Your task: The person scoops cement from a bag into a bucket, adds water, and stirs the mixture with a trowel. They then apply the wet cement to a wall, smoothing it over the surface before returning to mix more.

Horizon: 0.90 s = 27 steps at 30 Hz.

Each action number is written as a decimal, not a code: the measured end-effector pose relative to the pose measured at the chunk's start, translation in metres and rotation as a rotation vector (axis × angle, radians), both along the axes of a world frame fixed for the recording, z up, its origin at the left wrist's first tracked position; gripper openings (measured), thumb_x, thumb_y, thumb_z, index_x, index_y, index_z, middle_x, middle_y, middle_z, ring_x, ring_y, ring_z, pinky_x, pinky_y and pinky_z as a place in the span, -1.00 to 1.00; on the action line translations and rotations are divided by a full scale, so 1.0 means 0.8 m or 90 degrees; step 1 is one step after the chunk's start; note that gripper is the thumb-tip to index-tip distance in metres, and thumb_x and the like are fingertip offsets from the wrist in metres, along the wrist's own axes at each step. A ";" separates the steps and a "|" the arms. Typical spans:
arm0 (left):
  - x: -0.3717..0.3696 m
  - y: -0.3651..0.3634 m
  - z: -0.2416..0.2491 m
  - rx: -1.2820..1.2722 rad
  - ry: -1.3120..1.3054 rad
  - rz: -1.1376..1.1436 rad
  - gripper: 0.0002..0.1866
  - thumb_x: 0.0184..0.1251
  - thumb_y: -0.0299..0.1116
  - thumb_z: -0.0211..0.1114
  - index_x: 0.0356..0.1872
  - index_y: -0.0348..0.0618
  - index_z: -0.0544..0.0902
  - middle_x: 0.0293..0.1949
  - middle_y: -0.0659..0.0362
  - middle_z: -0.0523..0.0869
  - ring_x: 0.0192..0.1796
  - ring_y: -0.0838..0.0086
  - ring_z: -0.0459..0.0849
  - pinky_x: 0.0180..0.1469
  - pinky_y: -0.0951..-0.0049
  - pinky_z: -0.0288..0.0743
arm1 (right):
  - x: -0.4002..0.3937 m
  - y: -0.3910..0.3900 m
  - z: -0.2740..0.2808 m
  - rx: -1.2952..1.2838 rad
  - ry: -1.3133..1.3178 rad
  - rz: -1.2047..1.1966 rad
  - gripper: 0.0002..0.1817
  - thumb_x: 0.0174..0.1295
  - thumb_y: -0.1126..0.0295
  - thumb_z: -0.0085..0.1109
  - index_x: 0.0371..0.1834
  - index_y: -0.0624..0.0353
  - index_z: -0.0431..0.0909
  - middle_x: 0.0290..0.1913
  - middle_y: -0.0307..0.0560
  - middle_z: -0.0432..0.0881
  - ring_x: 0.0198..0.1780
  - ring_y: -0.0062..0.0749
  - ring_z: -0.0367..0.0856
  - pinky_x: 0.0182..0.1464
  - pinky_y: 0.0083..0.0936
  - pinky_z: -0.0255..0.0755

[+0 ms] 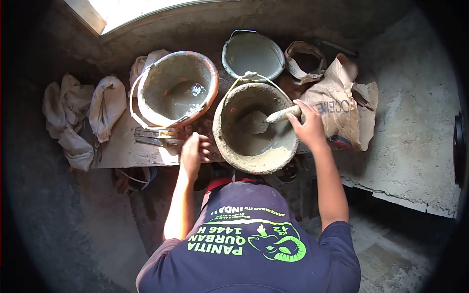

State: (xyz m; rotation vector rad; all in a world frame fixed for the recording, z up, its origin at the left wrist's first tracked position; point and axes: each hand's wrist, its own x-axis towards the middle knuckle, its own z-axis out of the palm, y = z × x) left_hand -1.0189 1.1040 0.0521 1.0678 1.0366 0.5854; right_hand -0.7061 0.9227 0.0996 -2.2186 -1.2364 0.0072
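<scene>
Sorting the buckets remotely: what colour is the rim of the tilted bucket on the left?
Orange rim, caked grey inside; head view.

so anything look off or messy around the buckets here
Mostly work mess. The orange-rimmed bucket leans tilted on the board rather than standing flat. The cement bag is torn open and crumpled. The middle bucket, where the right hand holds a trowel, is caked with mortar.

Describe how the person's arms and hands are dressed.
Both arms are bare from the short sleeves down. The left hand and right hand wear no gloves, rings or watch. The sleeves belong to a dark navy T-shirt printed with green and white lettering and a green emblem.
</scene>
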 end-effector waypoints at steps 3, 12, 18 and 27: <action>0.019 -0.016 -0.018 -0.158 -0.077 -0.047 -0.50 0.66 0.03 0.00 -0.26 -0.21 0.65 -0.42 0.25 0.63 -0.43 0.64 0.58 -0.43 0.55 0.52 | -0.026 -0.015 0.021 -0.027 0.047 0.044 -0.64 0.11 0.38 0.41 -0.03 0.26 0.64 -0.10 0.20 0.66 0.01 0.14 0.62 0.15 -0.10 0.48; 0.097 -0.057 -0.032 0.176 -0.177 0.060 -0.51 0.71 -0.07 0.00 -0.07 -0.37 0.68 -0.24 0.21 0.76 -0.23 0.65 0.60 -0.13 0.55 0.50 | -0.071 -0.083 0.057 -0.155 0.074 0.196 -0.70 0.03 0.55 0.30 -0.11 0.29 0.60 -0.09 0.15 0.51 0.01 0.13 0.56 0.10 -0.08 0.48; 0.109 -0.068 -0.021 0.264 -0.176 0.033 -0.53 0.71 -0.09 0.01 -0.17 -0.35 0.66 -0.33 0.29 0.70 -0.28 0.70 0.53 -0.20 0.59 0.44 | -0.070 -0.098 0.060 -0.116 0.067 0.181 -0.70 0.00 0.58 0.29 -0.14 0.33 0.57 -0.12 0.17 0.50 -0.04 0.15 0.55 0.07 -0.08 0.46; 0.112 -0.073 -0.026 0.264 -0.188 -0.047 -0.58 0.72 -0.17 -0.01 -0.07 -0.36 0.68 -0.17 0.20 0.76 -0.17 0.63 0.62 -0.07 0.57 0.51 | -0.079 -0.110 0.055 -0.129 0.073 0.164 -0.62 0.04 0.52 0.28 -0.02 0.29 0.53 -0.10 0.19 0.54 -0.01 0.16 0.55 0.10 -0.05 0.47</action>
